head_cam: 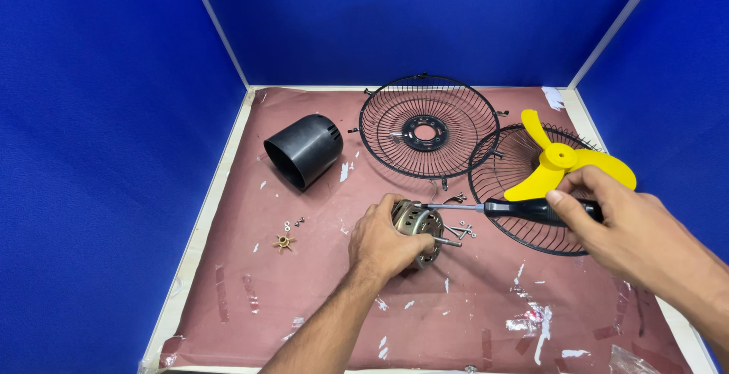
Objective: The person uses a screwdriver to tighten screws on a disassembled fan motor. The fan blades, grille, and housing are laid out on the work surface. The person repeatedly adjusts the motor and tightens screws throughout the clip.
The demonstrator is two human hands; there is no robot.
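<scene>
My left hand [383, 241] grips a small metal fan motor [417, 222] that rests on the brown-covered table [304, 298], its shaft pointing right. My right hand [619, 222] holds a black-handled screwdriver [531, 210]. The screwdriver's metal shank runs left and its tip meets the top of the motor. Loose screws and nuts [462, 230] lie just right of the motor.
A black motor cover [304, 151] lies at the back left. One wire fan guard [427, 126] sits at the back centre; another [516, 192] at the right carries a yellow fan blade [566, 163]. A small brass star piece [284, 242] and tiny screws [293, 224] lie left. Blue walls enclose the table.
</scene>
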